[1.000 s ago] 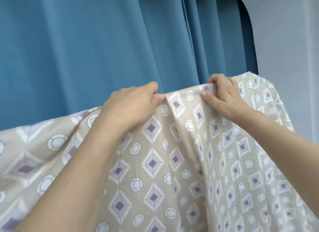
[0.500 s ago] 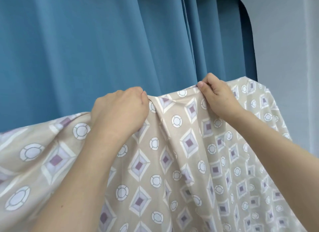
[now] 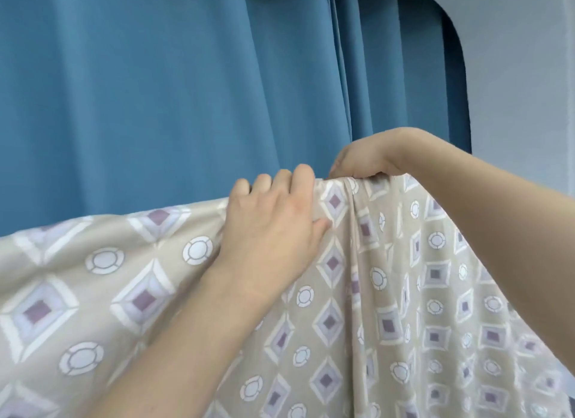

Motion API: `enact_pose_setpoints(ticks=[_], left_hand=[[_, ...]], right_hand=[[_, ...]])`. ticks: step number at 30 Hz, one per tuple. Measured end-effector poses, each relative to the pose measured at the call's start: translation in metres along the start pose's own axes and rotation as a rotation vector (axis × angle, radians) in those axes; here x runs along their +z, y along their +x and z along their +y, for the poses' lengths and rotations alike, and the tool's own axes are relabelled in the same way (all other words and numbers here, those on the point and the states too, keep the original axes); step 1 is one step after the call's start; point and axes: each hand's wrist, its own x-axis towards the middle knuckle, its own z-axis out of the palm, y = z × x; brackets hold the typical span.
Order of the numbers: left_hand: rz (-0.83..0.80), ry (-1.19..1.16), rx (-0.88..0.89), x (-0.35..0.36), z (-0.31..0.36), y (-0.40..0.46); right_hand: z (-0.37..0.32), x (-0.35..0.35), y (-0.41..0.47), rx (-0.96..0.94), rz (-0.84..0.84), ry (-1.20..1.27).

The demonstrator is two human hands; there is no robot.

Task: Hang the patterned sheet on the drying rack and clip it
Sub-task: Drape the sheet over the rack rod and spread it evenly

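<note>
**Sheet at top fold, both hands on the ridge**

Sheet (image 3: 389,293): beige, diamond-and-ring print, draped from a high ridge and falling toward the camera on both sides. The ridge is the long axis of interest; it runs left to right, dropping away to the left of the left hand and falling steeply to the right past the right forearm. The rack itself is not visible; presumably a bar lies under the ridge, but the cloth hides it.

Left hand (image 3: 273,218): lies on the near face just below the ridge, fingers curled over the top edge, thumb pressed against the cloth. It grips a gathered bunch of sheet.

Right hand (image 3: 357,162): above and slightly behind the ridge, just right of the left hand, wrist bent down. Its fingers are curled at the ridge where the cloth puckers; they appear to pinch the fold, though the fingertips are partly hidden.

The hands are close together, almost touching. The slack cloth lies to the left of the left hand, so spreading leftward falls to that hand.

Room: curtain (image 3: 155,90) hangs behind the ridge, gap not judgeable. Wall (image 3: 522,75) at far right. No clip in view.

Judgement: hanging under way, sheet bunched at ridge, clipping not yet begun.
</note>
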Motion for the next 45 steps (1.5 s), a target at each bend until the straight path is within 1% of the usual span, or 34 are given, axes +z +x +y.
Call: enact_pose_setpoints(ticks=[2, 4, 8, 12, 16, 18, 19, 21, 25, 27, 30, 32, 34, 38, 39, 41, 42, 45], left_hand=[[-0.027, 0.025, -0.035, 0.006, 0.0, 0.004], [-0.079, 0.012, -0.111, 0.006, 0.0, 0.008], [-0.191, -0.107, -0.263, -0.001, 0.003, 0.018], [-0.3, -0.127, -0.311, -0.008, 0.008, 0.025], [-0.491, -0.152, -0.362, -0.008, 0.011, 0.043], [-0.534, -0.166, -0.371, -0.001, 0.017, 0.056], [-0.522, -0.166, -0.375, 0.003, 0.022, 0.061], [-0.435, -0.173, -0.363, 0.013, 0.033, 0.068], [-0.209, -0.153, -0.267, 0.031, 0.059, 0.06], [-0.167, -0.108, -0.228, 0.032, 0.064, 0.055], [-0.215, -0.044, -0.201, 0.035, 0.067, 0.055], [-0.227, 0.038, -0.162, 0.04, 0.068, 0.06], [-0.288, 0.07, -0.159, 0.045, 0.067, 0.065], [-0.414, 0.01, -0.151, 0.041, 0.051, 0.069], [-0.449, -0.01, -0.161, 0.039, 0.048, 0.07], [-0.52, -0.031, -0.178, 0.034, 0.045, 0.073], [-0.543, -0.036, -0.174, 0.033, 0.046, 0.076], [-0.586, -0.064, -0.152, 0.032, 0.05, 0.084]], right_hand=[[0.008, 0.0, 0.004, -0.045, 0.008, 0.035], [0.019, 0.002, 0.007, -0.115, 0.056, 0.053], [0.05, 0.0, 0.008, -0.238, 0.23, 0.058], [0.096, -0.005, 0.003, -0.355, 0.312, 0.19], [0.126, -0.004, 0.001, -0.461, 0.379, 0.146], [0.129, -0.001, 0.003, -0.504, 0.419, 0.151], [0.128, 0.0, 0.004, -0.541, 0.42, 0.201], [0.122, 0.0, 0.005, -0.585, 0.407, 0.279], [0.112, -0.002, 0.013, -0.567, 0.442, 0.235], [0.113, -0.006, 0.018, -0.539, 0.511, 0.195], [0.115, -0.017, 0.024, -0.514, 0.618, 0.164], [0.112, -0.021, 0.029, -0.508, 0.639, 0.189], [0.111, -0.023, 0.032, -0.508, 0.606, 0.199], [0.131, -0.023, 0.024, -0.427, 0.443, 0.067], [0.14, -0.023, 0.02, -0.424, 0.41, 0.077], [0.157, -0.021, 0.012, -0.479, 0.387, 0.198], [0.164, -0.019, 0.008, -0.508, 0.402, 0.26], [0.188, -0.012, 0.005, -0.533, 0.526, 0.332]])
